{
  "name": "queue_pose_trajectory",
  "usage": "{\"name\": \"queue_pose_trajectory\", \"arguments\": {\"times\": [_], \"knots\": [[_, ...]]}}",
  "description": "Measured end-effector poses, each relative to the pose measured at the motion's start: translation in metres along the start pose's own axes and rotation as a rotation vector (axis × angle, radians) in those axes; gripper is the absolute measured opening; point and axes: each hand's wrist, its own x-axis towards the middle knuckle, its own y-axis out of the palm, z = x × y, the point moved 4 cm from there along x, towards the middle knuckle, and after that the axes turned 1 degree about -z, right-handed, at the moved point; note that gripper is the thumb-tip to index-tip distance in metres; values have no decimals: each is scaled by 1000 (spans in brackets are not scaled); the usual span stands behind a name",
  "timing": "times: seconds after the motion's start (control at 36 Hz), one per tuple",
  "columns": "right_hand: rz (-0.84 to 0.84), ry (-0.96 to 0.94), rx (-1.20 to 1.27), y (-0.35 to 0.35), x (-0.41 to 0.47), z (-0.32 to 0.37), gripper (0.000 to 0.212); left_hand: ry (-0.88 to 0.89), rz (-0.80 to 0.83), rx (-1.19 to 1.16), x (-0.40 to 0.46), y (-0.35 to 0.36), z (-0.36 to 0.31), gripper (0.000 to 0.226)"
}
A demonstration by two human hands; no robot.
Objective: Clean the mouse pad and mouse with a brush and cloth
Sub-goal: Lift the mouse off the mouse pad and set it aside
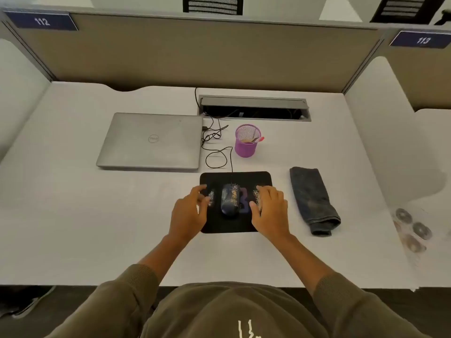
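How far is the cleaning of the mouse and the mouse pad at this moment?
Nothing looks done yet: light crumbs lie on the mouse and on the mouse pad. In hand: the left hand and right hand rest on the pad either side of the mouse, holding no tool. The folded cloth lies untouched to the right. No brush is clearly visible; the purple cup holds some items. All brushing and wiping remain.

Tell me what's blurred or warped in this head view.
Head view: wide-angle bend curves the partition; the desk at lower right is smeared, with blurry round things; crumbs on the mouse look soft; lighting is even, without glare.
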Motion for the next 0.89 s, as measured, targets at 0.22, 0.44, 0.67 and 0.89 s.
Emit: {"name": "queue_pose_trajectory", "arguments": {"times": [0.22, 0.44, 0.67, 0.89], "knots": [[240, 363, 346, 29, 1, 6, 44, -269, 112, -118, -6, 28, 9, 19], [238, 412, 396, 49, 3, 10, 48, -321, 163, -135, -6, 51, 11, 30], [220, 442, 431, 56, 4, 8, 50, -304, 159, -141, -1, 60, 9, 32], [217, 473, 460, 60, 4, 7, 50, -305, 128, -164, 2, 64, 9, 35]]}}
